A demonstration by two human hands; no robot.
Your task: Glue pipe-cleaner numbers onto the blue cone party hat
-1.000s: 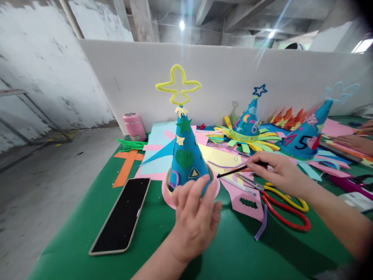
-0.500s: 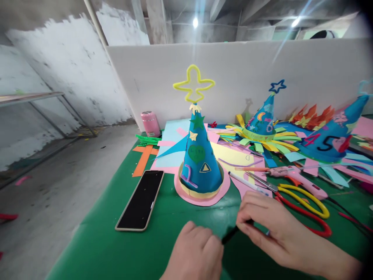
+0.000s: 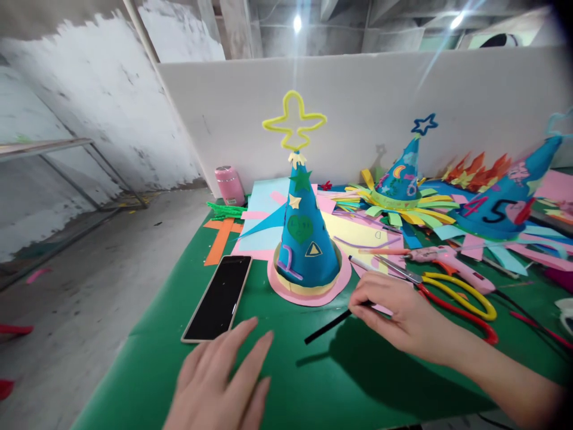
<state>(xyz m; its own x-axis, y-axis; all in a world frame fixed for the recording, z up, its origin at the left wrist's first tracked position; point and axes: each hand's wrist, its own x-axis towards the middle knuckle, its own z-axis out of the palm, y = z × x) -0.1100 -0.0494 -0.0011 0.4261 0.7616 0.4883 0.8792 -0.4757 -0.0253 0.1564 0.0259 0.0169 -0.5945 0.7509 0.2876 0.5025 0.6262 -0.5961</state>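
Note:
Between the thumb and fingers of my right hand (image 3: 387, 307) is one end of a thin black strip (image 3: 327, 326). Its free end points left and down, above the green table (image 3: 286, 370), where its shadow falls. My left hand (image 3: 219, 382) is empty, fingers apart, just below a dark-screened phone (image 3: 218, 298). Behind both hands stands a blue paper cone hat (image 3: 308, 239) with a pink brim, stuck-on stars, a green heart and a triangle. A yellow bent pipe-cleaner shape (image 3: 294, 122) tops it.
Right of my right hand lie red-and-yellow-handled scissors (image 3: 456, 298) and a pink glue gun (image 3: 461, 266). Farther back are a fringed blue hat (image 3: 400, 179) and another blue hat (image 3: 514, 191). Orange strips (image 3: 219, 242), green pipe cleaners (image 3: 226, 211) and a pink can (image 3: 230, 185) sit at the left.
My left hand has let go of the black strip, opened and moved left towards the phone. My right hand still holds the strip, whose other end now shows free.

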